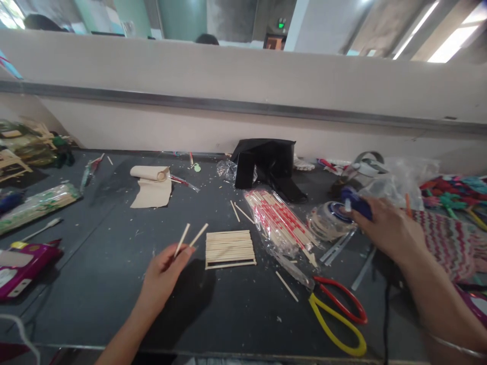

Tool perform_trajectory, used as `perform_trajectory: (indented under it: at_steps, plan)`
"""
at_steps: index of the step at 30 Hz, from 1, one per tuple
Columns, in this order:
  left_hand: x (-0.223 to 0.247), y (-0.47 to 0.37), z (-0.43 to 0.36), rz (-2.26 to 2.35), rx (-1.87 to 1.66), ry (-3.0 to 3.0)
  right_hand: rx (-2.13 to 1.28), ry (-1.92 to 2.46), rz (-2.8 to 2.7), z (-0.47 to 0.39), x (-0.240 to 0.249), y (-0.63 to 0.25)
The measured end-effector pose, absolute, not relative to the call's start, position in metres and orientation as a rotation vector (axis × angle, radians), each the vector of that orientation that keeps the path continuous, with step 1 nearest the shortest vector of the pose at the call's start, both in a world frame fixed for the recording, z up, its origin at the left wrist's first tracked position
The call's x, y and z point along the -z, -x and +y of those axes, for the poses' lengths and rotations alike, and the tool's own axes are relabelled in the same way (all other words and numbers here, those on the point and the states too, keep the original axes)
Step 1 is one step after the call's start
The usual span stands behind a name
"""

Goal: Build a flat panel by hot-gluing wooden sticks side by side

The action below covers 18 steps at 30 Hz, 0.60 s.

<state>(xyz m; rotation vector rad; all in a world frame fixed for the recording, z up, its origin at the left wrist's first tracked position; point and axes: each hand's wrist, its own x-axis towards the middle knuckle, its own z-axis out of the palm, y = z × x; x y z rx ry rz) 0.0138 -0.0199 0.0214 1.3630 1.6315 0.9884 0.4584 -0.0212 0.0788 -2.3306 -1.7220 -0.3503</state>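
Note:
Two short wooden sticks (pixel 198 234) stand up from the closed fingers of my left hand (pixel 167 271). Just right of that hand lies a small flat panel of wooden sticks (pixel 230 246) set side by side, with a gap before its nearest stick. My right hand (pixel 391 228) is wrapped round a blue glue gun (pixel 356 203), partly hidden by the fingers, above a roll of clear tape (pixel 327 220). Clear glue sticks (pixel 338 247) lie below it. Between the hands is a plastic packet of wooden chopsticks (pixel 281 220).
Scissors with red and yellow handles (pixel 338 314) lie near the front edge. A black folded object (pixel 266 165) stands at the back. Left are a rolled beige cloth (pixel 152 185) and a magenta box (pixel 26 268). Knitted fabric (pixel 445 238) and a black cord (pixel 387 314) are right.

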Motion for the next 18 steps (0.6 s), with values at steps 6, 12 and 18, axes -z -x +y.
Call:
perform_trajectory:
  at_steps: [6, 12, 18]
  plan:
    - [-0.025, -0.023, -0.039, 1.422, -0.821, -1.423, 0.321, 2.339, -1.869, -0.012, -0.072, -0.463]
    - [-0.022, -0.030, -0.045, 1.341, -0.736, -1.434, 0.756, 1.984, -1.701, -0.043, -0.080, -0.388]
    - [-0.022, -0.047, -0.051, 1.275, -0.589, -1.539, 0.264, 1.339, -2.229, -0.071, -0.049, -0.279]
